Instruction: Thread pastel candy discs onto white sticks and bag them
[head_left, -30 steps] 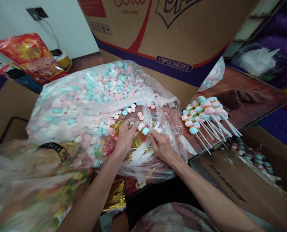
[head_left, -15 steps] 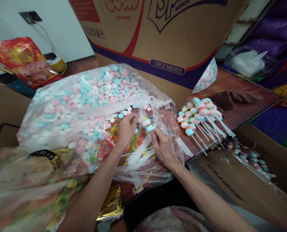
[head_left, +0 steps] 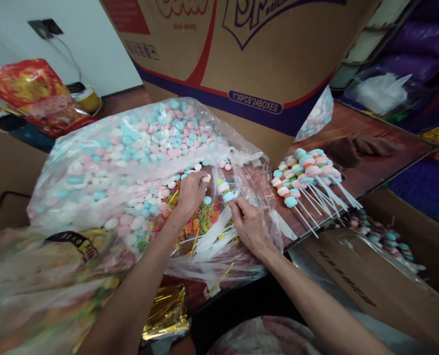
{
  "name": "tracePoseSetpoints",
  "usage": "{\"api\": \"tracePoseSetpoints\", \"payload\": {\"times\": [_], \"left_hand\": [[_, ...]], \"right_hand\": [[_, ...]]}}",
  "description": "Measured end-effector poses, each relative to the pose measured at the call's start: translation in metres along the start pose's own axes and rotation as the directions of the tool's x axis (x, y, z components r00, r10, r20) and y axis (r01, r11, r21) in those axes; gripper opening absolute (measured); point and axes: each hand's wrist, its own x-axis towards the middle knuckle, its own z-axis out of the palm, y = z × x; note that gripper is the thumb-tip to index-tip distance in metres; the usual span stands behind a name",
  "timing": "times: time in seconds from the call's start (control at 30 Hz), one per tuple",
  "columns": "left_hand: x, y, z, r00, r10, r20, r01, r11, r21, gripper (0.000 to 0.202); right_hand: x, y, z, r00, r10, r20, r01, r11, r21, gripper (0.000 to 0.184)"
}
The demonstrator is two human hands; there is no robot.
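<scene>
My left hand (head_left: 191, 191) is closed in a pinch on a pink candy (head_left: 206, 178), above the loose pieces spilling from a large clear bag (head_left: 130, 143) of pastel candies. Its fingertips are partly hidden. To its right, my right hand (head_left: 249, 222) grips a candy stick (head_left: 224, 189) by its lower end; blue, pink, white and yellow-green pieces are threaded on it. The stick itself is mostly hidden by the fingers. Between and below the hands lie small coloured gummy rings (head_left: 204, 215) and a bundle of white sticks (head_left: 214, 236).
A pile of threaded candy sticks (head_left: 308, 172) lies on the table to the right, by a brown cloth (head_left: 359, 149). Behind stands a large printed carton (head_left: 189, 59). An open cardboard box (head_left: 352, 266) with more candy sticks is at lower right, a gold foil packet (head_left: 165, 310) at lower left.
My left hand has shifted slightly left, and the pink candy at its fingertips shows more clearly. My right hand stays nearly still with the candy stick.
</scene>
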Motion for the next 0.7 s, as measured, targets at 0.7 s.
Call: {"api": "tracePoseSetpoints", "payload": {"times": [0.7], "left_hand": [[0.008, -0.023, -0.015, 0.976, -0.099, 0.193, 0.176, 0.880, -0.440, 0.016]], "right_hand": [[0.000, -0.001, -0.001, 0.999, 0.019, 0.026, -0.019, 1.000, 0.003, 0.026]]}}
